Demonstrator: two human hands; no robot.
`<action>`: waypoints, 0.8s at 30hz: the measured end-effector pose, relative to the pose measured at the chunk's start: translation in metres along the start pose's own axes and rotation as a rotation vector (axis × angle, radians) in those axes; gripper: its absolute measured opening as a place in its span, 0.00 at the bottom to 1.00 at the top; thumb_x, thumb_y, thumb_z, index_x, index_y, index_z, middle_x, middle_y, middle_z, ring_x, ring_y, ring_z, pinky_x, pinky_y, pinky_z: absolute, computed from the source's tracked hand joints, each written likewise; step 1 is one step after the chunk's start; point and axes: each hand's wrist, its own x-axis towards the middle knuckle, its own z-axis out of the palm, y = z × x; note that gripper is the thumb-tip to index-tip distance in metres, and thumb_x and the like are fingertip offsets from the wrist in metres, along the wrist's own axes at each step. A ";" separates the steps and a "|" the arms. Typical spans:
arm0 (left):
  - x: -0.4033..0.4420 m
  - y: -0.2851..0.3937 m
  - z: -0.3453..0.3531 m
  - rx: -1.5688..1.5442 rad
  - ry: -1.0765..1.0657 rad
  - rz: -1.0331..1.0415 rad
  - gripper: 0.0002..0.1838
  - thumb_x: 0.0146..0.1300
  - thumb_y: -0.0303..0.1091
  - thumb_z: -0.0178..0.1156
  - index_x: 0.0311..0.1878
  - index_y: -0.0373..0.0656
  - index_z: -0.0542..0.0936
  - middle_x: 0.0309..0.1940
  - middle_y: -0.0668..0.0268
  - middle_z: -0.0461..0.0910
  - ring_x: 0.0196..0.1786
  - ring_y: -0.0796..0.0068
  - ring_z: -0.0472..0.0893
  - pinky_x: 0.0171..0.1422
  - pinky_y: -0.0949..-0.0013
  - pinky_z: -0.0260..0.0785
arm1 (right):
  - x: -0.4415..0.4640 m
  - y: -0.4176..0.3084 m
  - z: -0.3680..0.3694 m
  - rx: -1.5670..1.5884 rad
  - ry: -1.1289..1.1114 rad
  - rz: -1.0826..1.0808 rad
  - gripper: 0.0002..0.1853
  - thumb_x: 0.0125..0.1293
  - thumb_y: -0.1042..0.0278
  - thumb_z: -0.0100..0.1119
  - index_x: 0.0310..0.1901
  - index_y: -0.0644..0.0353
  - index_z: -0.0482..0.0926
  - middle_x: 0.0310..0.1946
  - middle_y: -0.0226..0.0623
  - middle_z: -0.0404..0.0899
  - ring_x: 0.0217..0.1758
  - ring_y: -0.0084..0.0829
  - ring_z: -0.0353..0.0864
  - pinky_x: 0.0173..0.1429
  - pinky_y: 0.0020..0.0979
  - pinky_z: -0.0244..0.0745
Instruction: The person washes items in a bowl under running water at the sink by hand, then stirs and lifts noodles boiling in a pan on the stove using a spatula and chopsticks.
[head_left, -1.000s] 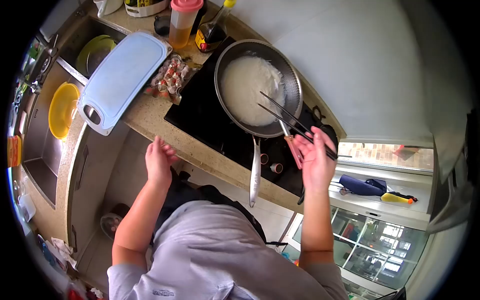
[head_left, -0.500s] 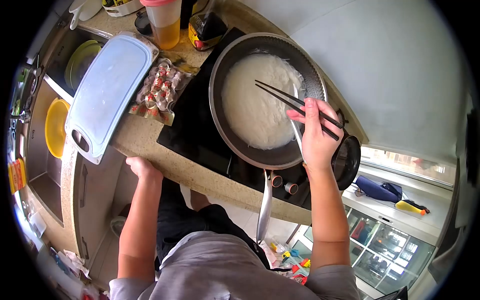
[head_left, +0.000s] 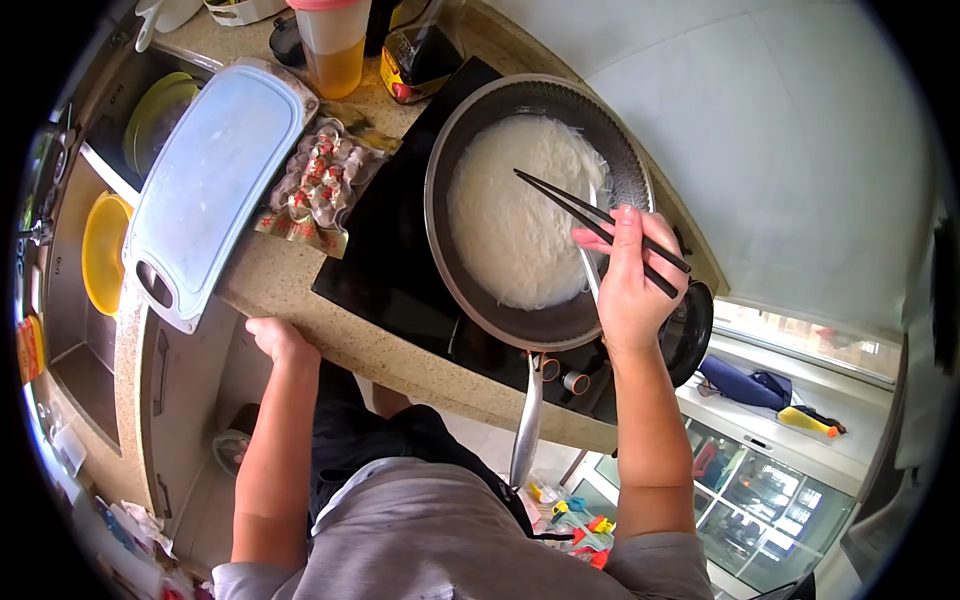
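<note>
The right hand (head_left: 638, 292) held black chopsticks (head_left: 580, 203) across a deep pan (head_left: 507, 319) of white, noodle-like strands (head_left: 510, 235) in cloudy liquid, set on a black stovetop (head_left: 400, 262). The left hand (head_left: 284, 342) was at the front edge of the tabletop (head_left: 275, 290). A sealed food pack (head_left: 322, 185) lay between a light blue cutting board (head_left: 215, 180) and the stovetop.

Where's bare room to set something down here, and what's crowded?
Bare: the cutting board; the countertop between board, clear food packet and cooktop; the cooktop strip between packet and frying pan. Crowded: the back corner around the pink-lidded jug and dark bottle, and over the frying pan's right side, where the right hand holds chopsticks, a black pan beyond.
</note>
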 end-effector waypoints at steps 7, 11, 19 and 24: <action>-0.010 0.005 0.004 0.023 0.026 0.022 0.28 0.74 0.52 0.45 0.59 0.36 0.77 0.53 0.58 0.81 0.52 0.60 0.81 0.57 0.55 0.76 | 0.004 -0.007 -0.003 0.032 0.077 0.004 0.10 0.75 0.78 0.54 0.39 0.79 0.78 0.30 0.39 0.77 0.26 0.31 0.85 0.31 0.28 0.84; -0.004 0.004 0.002 -0.008 -0.006 0.016 0.28 0.74 0.51 0.45 0.59 0.36 0.77 0.53 0.58 0.81 0.51 0.60 0.82 0.56 0.56 0.76 | 0.005 -0.012 -0.008 0.004 0.063 0.016 0.10 0.75 0.77 0.54 0.39 0.79 0.78 0.29 0.39 0.77 0.27 0.33 0.86 0.31 0.28 0.85; 0.004 -0.001 -0.001 -0.015 -0.011 0.044 0.29 0.73 0.52 0.45 0.60 0.35 0.77 0.52 0.58 0.82 0.51 0.60 0.82 0.55 0.55 0.77 | 0.005 -0.012 -0.014 -0.022 0.081 0.025 0.11 0.75 0.76 0.54 0.38 0.78 0.78 0.28 0.38 0.77 0.27 0.33 0.87 0.31 0.29 0.85; 0.008 -0.001 -0.002 -0.009 -0.024 0.045 0.29 0.73 0.52 0.46 0.59 0.35 0.77 0.52 0.58 0.81 0.51 0.60 0.82 0.54 0.55 0.77 | 0.005 -0.013 -0.017 -0.027 0.113 0.067 0.11 0.75 0.75 0.54 0.38 0.77 0.78 0.28 0.38 0.78 0.27 0.32 0.87 0.31 0.28 0.84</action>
